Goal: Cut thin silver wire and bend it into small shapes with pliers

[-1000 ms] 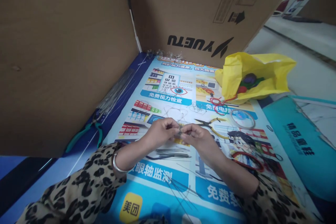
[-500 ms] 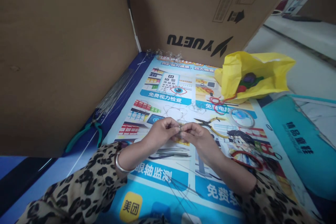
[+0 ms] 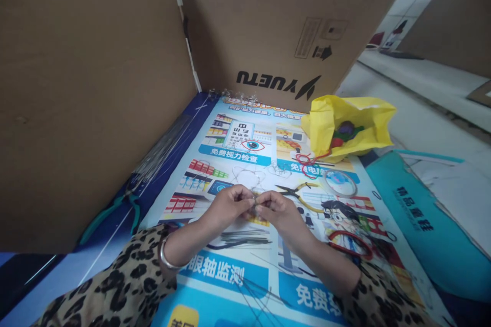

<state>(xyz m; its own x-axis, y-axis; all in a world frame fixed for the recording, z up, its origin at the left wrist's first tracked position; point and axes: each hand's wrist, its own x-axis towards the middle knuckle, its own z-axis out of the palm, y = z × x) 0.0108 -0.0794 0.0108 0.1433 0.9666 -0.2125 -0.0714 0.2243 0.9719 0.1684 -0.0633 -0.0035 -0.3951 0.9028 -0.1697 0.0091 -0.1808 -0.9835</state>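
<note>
My left hand (image 3: 231, 205) and my right hand (image 3: 276, 210) meet fingertip to fingertip over the printed poster (image 3: 264, 161). Both are pinched on something small that I cannot make out; thin wire seems to be around it. Just beyond them lies a shaped loop of thin wire (image 3: 247, 176). Black-tipped pliers with yellow handles (image 3: 297, 191) rest open to the right of my right hand. Below my hands is a bundle of dark thin wires (image 3: 245, 238), with more loose wires (image 3: 255, 294) nearer to me.
Cardboard panels (image 3: 268, 25) stand at the left and back. Teal-handled pliers (image 3: 111, 214) and a wire bundle (image 3: 161, 148) lie left. Right are a yellow bag (image 3: 322, 125), a clear ring (image 3: 340, 183), a red coil (image 3: 350, 243) and a teal box (image 3: 425, 214).
The view has shifted, so the whole scene sits lower and further left in the picture. My hands stay together in nearly the same pinching pose.
</note>
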